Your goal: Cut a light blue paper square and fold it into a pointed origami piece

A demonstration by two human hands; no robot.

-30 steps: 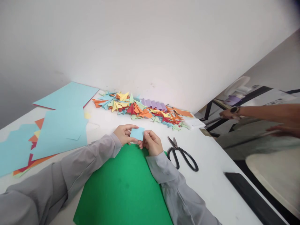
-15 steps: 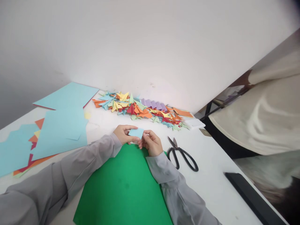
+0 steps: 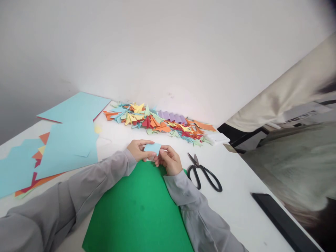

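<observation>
A small light blue piece of paper (image 3: 152,148) is held between my two hands, just above the far edge of a green sheet (image 3: 139,206). My left hand (image 3: 139,150) pinches its left side, thumb below and fingers above. At its right edge, the thumb and fingertips of my right hand (image 3: 170,159) grip it; some of those fingers are hidden behind the paper. Black-handled scissors (image 3: 202,171) lie with blades apart, right of my right hand. Beyond both hands stretches a pile of folded paper planes (image 3: 147,119) in several colours, along the wall.
Large light blue sheets (image 3: 69,147) and coloured scraps (image 3: 39,154) cover the table's left side. A purple pleated paper (image 3: 172,117) and a white flat object (image 3: 216,138) lie at the back. A black bar (image 3: 280,220) lies along the right edge, with blurred cloth of a person beyond.
The blue paper has shifted slightly left and tilted in my fingers; both hands stay nearly in place. At right, a person's arm has gone from view and pale cloth has swept past.
</observation>
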